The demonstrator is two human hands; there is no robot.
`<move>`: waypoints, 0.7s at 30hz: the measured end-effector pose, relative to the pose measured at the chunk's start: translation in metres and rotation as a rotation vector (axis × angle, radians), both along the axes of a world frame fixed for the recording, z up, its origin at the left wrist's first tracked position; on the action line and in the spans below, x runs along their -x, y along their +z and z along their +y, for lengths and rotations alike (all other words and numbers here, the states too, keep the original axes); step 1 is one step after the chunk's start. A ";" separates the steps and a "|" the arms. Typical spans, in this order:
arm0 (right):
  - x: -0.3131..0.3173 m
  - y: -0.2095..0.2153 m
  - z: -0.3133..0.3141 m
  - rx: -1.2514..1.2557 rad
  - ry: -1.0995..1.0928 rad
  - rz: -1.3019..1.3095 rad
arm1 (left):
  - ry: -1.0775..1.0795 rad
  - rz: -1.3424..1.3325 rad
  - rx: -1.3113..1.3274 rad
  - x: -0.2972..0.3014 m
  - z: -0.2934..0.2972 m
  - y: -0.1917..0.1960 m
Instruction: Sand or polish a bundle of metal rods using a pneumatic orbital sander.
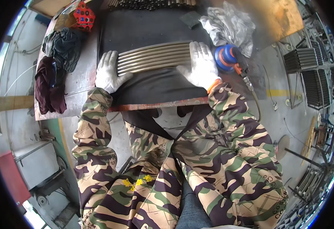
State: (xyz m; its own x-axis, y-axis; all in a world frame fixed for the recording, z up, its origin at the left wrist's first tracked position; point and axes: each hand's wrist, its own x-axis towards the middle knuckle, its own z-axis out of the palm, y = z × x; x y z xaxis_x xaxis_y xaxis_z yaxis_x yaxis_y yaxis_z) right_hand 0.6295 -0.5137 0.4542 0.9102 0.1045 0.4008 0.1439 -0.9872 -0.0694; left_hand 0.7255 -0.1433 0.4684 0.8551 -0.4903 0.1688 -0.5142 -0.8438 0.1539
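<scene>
Bronze-grey slim metal rods lie side by side toward the grey tabletop's front edge; the white-gloved left hand and white-gloved right hand, spread, flank their ends, perhaps to align them.

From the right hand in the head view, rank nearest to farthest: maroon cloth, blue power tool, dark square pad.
From the right hand:
1. Blue power tool, just to its right.
2. Dark square pad, beyond its fingertips.
3. Maroon cloth, across at the left.

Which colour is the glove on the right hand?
The glove is white, its cuff orange; best in the head view.
</scene>
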 end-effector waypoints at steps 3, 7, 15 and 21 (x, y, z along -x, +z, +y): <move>0.014 0.012 -0.005 -0.019 0.001 0.087 | 0.029 0.019 -0.003 -0.006 -0.002 0.004; 0.046 0.009 -0.014 0.102 0.046 0.105 | -0.003 -0.053 0.055 -0.007 -0.002 -0.006; 0.083 0.052 -0.037 -0.196 0.272 0.060 | -0.017 -0.116 0.062 -0.011 0.001 -0.014; 0.038 0.086 -0.089 0.045 -0.115 -0.140 | -0.019 -0.033 -0.136 -0.009 -0.017 0.015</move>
State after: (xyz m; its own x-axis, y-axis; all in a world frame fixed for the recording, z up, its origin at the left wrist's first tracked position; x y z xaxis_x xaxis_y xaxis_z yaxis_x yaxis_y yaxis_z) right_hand 0.5918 -0.6032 0.5400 0.8528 0.0233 0.5218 0.0347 -0.9993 -0.0121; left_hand 0.7346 -0.1607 0.4837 0.8404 -0.5267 0.1277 -0.5333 -0.8457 0.0211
